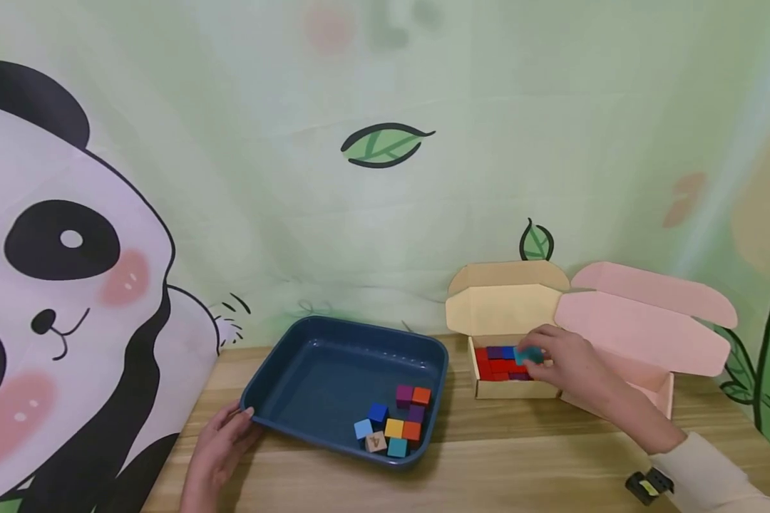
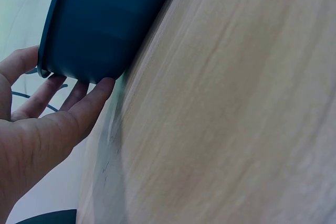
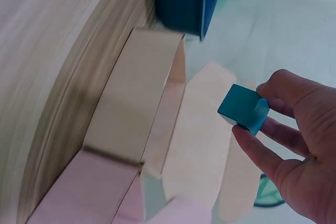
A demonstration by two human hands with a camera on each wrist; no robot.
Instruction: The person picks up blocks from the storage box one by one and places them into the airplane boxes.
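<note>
My left hand (image 1: 221,442) holds a corner of a dark blue tray (image 1: 295,318). The thumb lies on the rim and the other fingers touch the outer wall (image 2: 89,30). Between thumb and fingers, my right hand (image 1: 574,367) pinches a teal cube (image 3: 244,107), held above a cream cardboard box (image 1: 520,390). Rows of red, purple and blue cubes (image 1: 500,367) fill the visible part of that box; the hand hides some of them. Several loose coloured cubes (image 1: 394,427) sit in the tray's front right part, among them a plain wooden one (image 1: 376,442) with a mark.
Beside the cream box stands a pink box (image 1: 661,399) with its lid raised; the right arm covers much of it. Both lids lean back toward a printed cloth (image 1: 282,178) with a panda and leaves. Wooden tabletop (image 1: 488,456) lies in front of the tray and boxes.
</note>
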